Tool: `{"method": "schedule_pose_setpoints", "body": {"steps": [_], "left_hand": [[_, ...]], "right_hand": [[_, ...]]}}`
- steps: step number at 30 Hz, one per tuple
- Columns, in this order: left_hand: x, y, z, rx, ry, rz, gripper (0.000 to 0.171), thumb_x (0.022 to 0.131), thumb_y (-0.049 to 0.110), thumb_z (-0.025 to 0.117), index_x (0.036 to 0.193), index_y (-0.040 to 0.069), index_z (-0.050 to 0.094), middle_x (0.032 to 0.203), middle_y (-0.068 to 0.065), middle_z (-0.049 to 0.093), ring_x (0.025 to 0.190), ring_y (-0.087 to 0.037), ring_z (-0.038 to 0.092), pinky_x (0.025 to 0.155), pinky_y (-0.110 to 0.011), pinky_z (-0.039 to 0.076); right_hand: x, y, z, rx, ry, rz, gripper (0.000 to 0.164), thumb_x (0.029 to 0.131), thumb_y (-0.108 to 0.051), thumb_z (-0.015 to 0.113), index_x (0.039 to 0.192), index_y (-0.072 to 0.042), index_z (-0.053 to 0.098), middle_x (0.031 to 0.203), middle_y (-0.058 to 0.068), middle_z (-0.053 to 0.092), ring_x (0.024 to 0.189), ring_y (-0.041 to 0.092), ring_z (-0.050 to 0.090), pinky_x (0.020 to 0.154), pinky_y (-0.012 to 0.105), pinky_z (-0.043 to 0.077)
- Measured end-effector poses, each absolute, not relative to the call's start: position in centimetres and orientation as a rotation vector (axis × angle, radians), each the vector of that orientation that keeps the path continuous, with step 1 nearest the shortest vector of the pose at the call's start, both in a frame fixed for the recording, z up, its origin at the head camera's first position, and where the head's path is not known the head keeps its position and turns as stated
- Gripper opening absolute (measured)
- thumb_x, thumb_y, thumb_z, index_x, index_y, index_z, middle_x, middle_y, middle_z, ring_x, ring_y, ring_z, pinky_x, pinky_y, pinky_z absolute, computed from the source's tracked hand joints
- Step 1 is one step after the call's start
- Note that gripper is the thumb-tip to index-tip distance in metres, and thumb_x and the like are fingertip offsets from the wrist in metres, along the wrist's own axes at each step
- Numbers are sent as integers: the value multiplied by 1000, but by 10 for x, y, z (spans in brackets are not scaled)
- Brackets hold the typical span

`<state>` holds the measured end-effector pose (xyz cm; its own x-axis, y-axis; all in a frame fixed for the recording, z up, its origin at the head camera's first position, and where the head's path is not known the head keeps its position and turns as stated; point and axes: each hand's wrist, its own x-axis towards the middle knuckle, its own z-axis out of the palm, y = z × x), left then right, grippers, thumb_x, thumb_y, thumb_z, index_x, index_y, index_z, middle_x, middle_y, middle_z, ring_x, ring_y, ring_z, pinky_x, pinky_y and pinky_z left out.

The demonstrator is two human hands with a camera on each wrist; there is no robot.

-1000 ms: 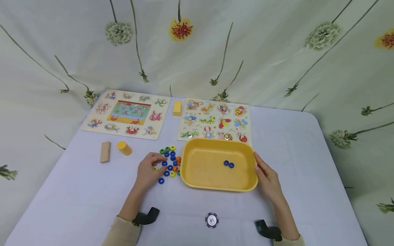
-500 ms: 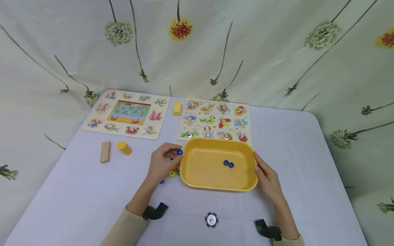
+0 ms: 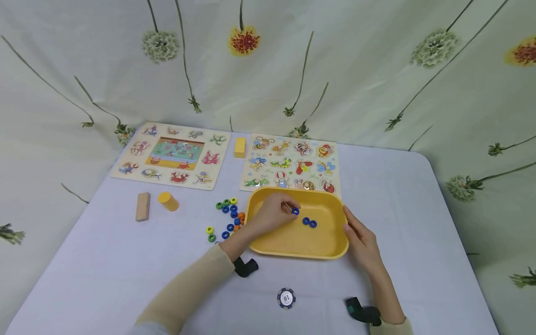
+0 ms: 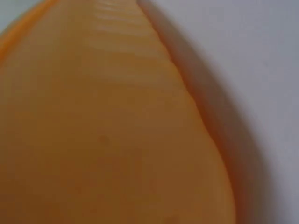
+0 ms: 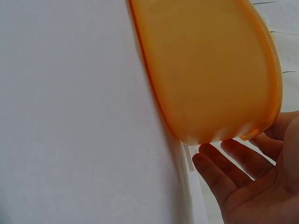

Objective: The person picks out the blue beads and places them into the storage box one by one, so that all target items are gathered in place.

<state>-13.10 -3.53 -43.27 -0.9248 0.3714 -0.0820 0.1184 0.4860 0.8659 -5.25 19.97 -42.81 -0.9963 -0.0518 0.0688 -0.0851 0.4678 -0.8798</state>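
Over the inside of a yellow plastic tray (image 3: 276,244), my left hand (image 3: 274,214) pinches a blue ring-shaped bead (image 3: 295,211) at its fingertips. Two more blue beads (image 3: 310,222) lie on the tray floor, just right of that hand. My right hand (image 3: 365,244) holds the tray's right end, its thumb at the rim. In the right wrist view, several fingertips of the right hand (image 5: 254,172) rest against the outer wall of the tray (image 5: 210,70). The left wrist view is filled by the tray's outer side (image 4: 117,116); the left hand does not show there.
Several loose beads (image 3: 230,227) in blue, green, yellow and orange lie left of the tray, partly hidden by the left arm. Behind are two picture boards (image 3: 213,160) and a yellow block (image 3: 240,147). A wooden block (image 3: 143,206), yellow cylinder (image 3: 168,201) and chip (image 3: 286,298) lie around.
My left hand has picked a blue bead from the loose pile and carried it right, over the tray's rim to above its inside. The right hand stays at the tray's right end.
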Motion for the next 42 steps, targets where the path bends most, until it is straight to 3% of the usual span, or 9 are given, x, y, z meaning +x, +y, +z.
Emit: {"method": "schedule_pose_setpoints", "body": {"steps": [18, 24, 31, 37, 42], "left_hand": [[-142, -7, -448, 532, 2552, 1044, 18, 69, 4, 70, 86, 8, 66, 78, 1, 61, 73, -8, 52, 66, -18, 43], [-128, -17, -440, 596, 2684, 1095, 23, 71, 11, 70, 93, 9, 67, 80, 0, 57, 70, -9, 49, 64, -20, 40], [-97, -52, -419, 648, 2859, 1473, 22, 73, 14, 70, 95, 12, 67, 90, -3, 61, 72, -8, 52, 60, -19, 45], [-89, -115, -425, 352, 2947, 1759, 23, 75, 13, 70, 97, 9, 65, 91, -9, 60, 76, -15, 55, 63, -29, 50], [-86, -158, -441, -97, 2997, 1686, 27, 77, 21, 68, 103, 13, 63, 95, -4, 59, 81, -13, 55, 67, -14, 47]], "right_hand": [[-54, 201, -428, 131, -2658, 1591, 42, 93, -9, 43, 134, -8, 38, 137, 7, 39, 125, 23, 36, 89, 3, 27], [-55, 200, -429, 135, -2642, 1617, 42, 92, -9, 43, 134, -8, 39, 137, 7, 39, 125, 23, 36, 90, 3, 27], [-55, 199, -430, 136, -2639, 1629, 42, 92, -9, 43, 134, -8, 39, 137, 7, 40, 125, 23, 36, 90, 3, 28], [-53, 199, -429, 120, -2634, 1627, 41, 93, -10, 43, 134, -9, 39, 137, 7, 40, 125, 23, 36, 90, 3, 28], [-52, 199, -429, 115, -2646, 1619, 41, 93, -10, 43, 134, -9, 38, 137, 7, 39, 126, 23, 35, 90, 3, 27]]}}
